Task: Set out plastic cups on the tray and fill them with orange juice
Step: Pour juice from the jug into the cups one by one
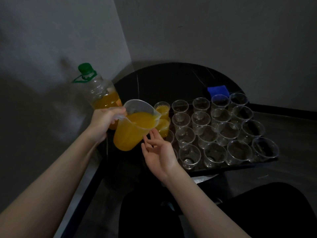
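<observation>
Black trousers nearest, at the bottom edge. Then two bare forearms reaching forward. Right hand (158,156): palm up, fingers loose and released, fingertips just touching the lower wall of the jug (133,129), gripping nothing. Left hand (104,121): wrapped round the jug handle, jug tilted, spout over the left column of cups.

Translucent plastic jug, well over half full of orange juice: likely heavy on that one handle, thin-walled, apt to flex if squeezed (best taken by the handle, with a steadying touch low on the body). Two filled cups (163,117) beyond the spout, at the left end of the tray (231,166). Clear empty cups (214,133) in rows across the rest of it: light, flimsy, easily tipped by a heavy stream or a nudge.

Farther left, a big juice bottle (101,93), green cap on, partly full. Farthest, a blue cloth (218,90) on the dark worktop (171,79).
</observation>
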